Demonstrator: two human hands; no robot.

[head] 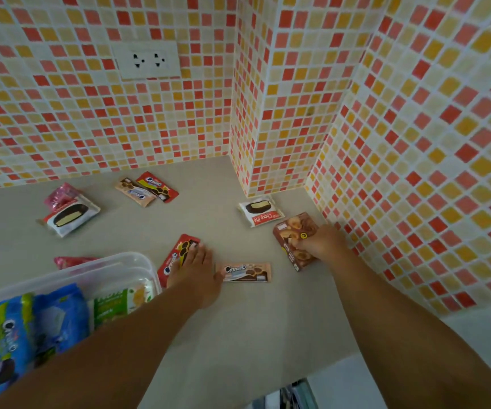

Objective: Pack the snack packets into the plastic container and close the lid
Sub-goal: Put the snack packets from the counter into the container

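Observation:
A clear plastic container (114,261) stands at the lower left, holding blue cookie packs (11,335) and a green packet (120,302). My left hand (195,273) lies flat with straight fingers on a red Cream-O packet (176,252) beside the container. My right hand (321,242) grips a brown biscuit box (293,231) near the right wall. A tan Cream-O packet (247,272) lies between my hands. Loose on the counter are two Choco Pie packs (262,210) (71,216), a red and tan packet pair (146,188), and pink packets (59,196). No lid is visible.
The grey counter (238,335) sits in a corner of orange and red mosaic tile walls, with a tiled pillar (276,143) jutting out at the back. A wall socket (146,60) is up left. The counter's front edge runs at the lower right.

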